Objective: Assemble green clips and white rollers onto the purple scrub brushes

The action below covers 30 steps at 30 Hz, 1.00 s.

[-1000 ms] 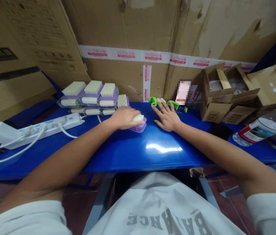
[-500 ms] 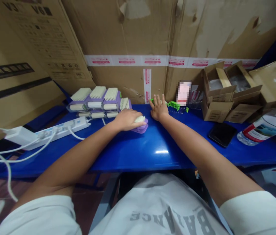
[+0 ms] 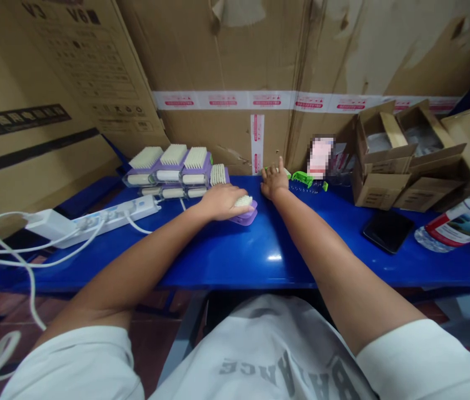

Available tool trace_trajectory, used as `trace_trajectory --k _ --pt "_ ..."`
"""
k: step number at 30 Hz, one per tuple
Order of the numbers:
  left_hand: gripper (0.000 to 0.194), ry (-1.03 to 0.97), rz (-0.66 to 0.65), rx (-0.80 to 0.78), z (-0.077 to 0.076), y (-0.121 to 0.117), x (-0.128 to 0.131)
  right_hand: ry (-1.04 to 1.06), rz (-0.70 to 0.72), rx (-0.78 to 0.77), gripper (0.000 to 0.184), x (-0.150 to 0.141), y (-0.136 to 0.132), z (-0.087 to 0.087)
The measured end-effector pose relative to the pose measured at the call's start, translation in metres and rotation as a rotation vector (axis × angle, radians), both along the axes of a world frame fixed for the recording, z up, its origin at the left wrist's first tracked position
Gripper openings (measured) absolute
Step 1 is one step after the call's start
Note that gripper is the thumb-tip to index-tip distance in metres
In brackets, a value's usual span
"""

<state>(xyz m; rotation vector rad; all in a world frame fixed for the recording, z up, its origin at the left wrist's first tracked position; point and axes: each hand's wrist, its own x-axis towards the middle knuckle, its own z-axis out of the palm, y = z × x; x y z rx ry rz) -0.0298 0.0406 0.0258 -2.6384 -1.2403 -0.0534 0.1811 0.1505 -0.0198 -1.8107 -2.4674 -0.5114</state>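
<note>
Left hand [image 3: 223, 201] on one brush [image 3: 248, 215]

The back is closed off by a wall of brown cardboard [image 3: 226, 55], marked with paler patches at the upper right and crossed by a band of white tape [image 3: 222, 100] printed in red. The left side is bounded by a large printed carton [image 3: 72, 72]. A small gleam of light [image 3: 274, 258] is reflected in the glossy blue worktop [image 3: 218, 255]. Beneath it, a dark reddish floor [image 3: 155, 350] is shown, possibly tiled.
</note>
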Motion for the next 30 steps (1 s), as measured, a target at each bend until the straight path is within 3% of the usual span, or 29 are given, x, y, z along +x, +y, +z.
trace_trajectory --k 20,30 --pt "0.067 -0.029 -0.002 -0.002 0.0 0.0 0.0 -0.079 0.191 -0.051 0.057 -0.015 -0.058 0.017" --pt "0.065 -0.023 0.003 0.005 0.001 -0.003 0.001 -0.142 0.26 -0.048 0.051 0.008 -0.105 0.014"
